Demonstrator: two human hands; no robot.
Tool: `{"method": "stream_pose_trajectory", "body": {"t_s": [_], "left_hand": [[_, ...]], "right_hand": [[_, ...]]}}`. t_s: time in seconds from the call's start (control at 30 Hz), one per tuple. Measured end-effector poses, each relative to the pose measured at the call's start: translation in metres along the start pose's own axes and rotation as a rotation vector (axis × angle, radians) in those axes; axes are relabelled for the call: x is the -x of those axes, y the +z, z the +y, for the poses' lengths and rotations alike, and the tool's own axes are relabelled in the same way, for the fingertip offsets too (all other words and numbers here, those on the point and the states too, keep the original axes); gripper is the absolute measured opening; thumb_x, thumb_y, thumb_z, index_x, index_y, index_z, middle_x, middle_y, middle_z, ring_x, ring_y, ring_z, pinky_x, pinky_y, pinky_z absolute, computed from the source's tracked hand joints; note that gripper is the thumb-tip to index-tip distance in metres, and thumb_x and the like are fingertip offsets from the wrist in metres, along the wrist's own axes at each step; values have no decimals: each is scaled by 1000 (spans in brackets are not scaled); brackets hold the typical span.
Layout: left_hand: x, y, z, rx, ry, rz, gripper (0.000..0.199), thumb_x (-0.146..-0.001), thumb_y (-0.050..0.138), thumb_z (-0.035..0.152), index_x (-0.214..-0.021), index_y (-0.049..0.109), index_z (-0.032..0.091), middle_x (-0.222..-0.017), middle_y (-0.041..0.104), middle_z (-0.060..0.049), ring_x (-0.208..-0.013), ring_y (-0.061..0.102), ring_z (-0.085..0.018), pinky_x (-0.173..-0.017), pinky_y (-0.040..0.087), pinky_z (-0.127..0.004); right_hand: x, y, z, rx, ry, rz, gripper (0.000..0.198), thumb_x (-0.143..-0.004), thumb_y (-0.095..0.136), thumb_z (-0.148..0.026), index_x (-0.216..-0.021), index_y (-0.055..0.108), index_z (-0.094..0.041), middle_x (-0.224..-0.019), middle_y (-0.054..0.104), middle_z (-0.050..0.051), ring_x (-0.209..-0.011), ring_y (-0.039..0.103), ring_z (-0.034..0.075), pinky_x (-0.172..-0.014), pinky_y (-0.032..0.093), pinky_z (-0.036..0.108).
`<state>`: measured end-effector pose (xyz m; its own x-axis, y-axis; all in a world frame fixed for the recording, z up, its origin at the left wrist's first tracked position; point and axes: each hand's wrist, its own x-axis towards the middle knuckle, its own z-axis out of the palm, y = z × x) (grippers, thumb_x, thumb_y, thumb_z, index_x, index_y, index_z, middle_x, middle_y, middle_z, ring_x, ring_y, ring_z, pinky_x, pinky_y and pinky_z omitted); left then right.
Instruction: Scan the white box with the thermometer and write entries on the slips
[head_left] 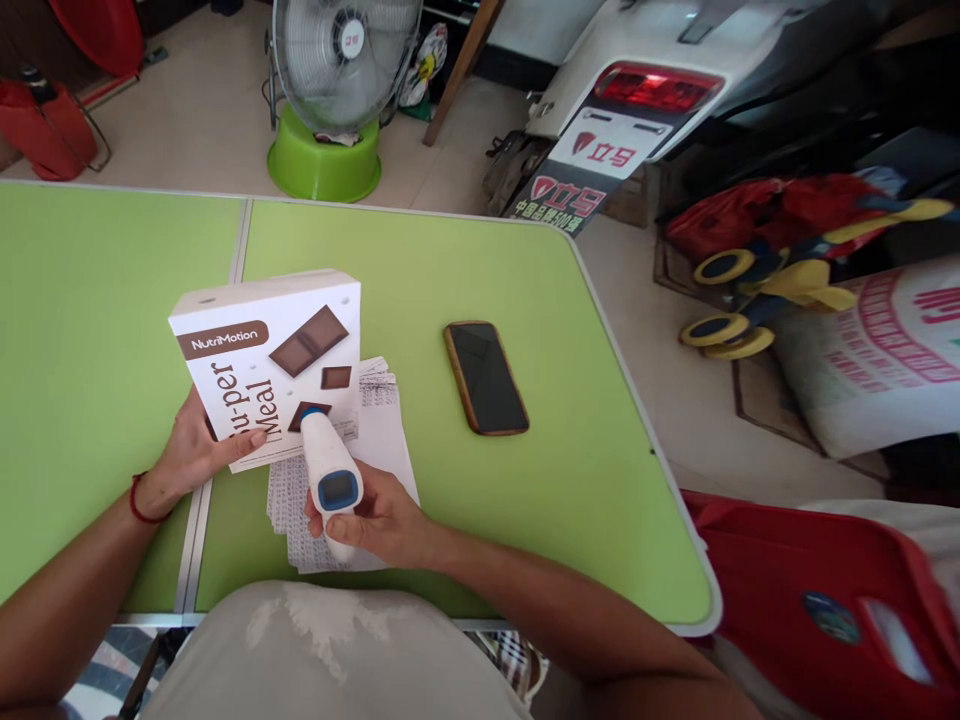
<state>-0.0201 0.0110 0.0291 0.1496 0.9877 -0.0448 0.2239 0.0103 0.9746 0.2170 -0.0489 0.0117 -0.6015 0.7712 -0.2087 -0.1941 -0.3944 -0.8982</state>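
My left hand (pixel 196 448) grips a white box (pixel 247 375) by its lower left corner, thumb across the front. The box reads "NutriMotion" and "Meal" and shows brown chocolate pieces; it is tilted up over the table. In my right hand (pixel 390 515) is a white infrared thermometer (pixel 330 475) with a blue-rimmed display, fingers wrapped round its handle. Its blue tip is in front of the box's lower right part; I cannot tell if they touch. Beneath both lies a fanned stack of paper sheets (pixel 394 430) with writing, partly hidden.
A phone (pixel 487 378) in a brown case lies on the green folding table (pixel 540 530), right of the papers. Past the far edge, a fan (pixel 345 60) stands on a green tub (pixel 326 160). A white scooter (pixel 600 130) is beyond the far right corner; a red chair (pixel 810 590) stands at right.
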Motion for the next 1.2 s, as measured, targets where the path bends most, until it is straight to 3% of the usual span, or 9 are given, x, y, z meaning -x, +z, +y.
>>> {"method": "stream_pose_trajectory", "body": {"t_s": [0.63, 0.8, 0.9, 1.03, 1.2], "left_hand": [[1, -2, 0, 0, 57, 13, 54, -66, 83, 40, -107, 55, 16, -109, 69, -12, -95, 69, -30, -78, 60, -44], [2, -6, 1, -49, 157, 41, 44, -69, 81, 41, -101, 59, 18, -102, 72, -9, -88, 70, -28, -72, 62, -41], [0, -8, 0, -55, 217, 80, 40, -70, 81, 41, -97, 61, 19, -99, 72, -8, -85, 70, -26, -70, 62, -41], [-6, -13, -4, -97, 253, 215, 43, -71, 81, 41, -100, 60, 18, -107, 69, -8, -94, 67, -28, -81, 60, -45], [-14, -21, -13, -152, 257, 390, 57, -68, 83, 41, -112, 55, 19, -118, 64, -10, -109, 62, -30, -96, 53, -51]], "right_hand": [[1, -2, 0, -3, 12, -10, 45, -73, 77, -53, -92, 55, -20, -84, 61, 1, -74, 60, 14, -67, 49, 29], [2, -6, -3, 77, -54, 15, 49, -73, 78, -50, -106, 57, -21, -88, 63, 1, -73, 59, 13, -66, 50, 28], [2, -13, -9, 252, -172, 89, 54, -78, 73, -50, -121, 55, -23, -99, 64, 4, -82, 62, 16, -73, 52, 30], [4, -33, -21, 690, -295, 238, 47, -86, 65, -47, -125, 54, -24, -107, 62, 8, -94, 61, 21, -80, 54, 36], [4, -68, -18, 1266, -282, 437, 46, -89, 57, -44, -130, 52, -24, -122, 56, 15, -104, 61, 30, -80, 58, 46]]}}
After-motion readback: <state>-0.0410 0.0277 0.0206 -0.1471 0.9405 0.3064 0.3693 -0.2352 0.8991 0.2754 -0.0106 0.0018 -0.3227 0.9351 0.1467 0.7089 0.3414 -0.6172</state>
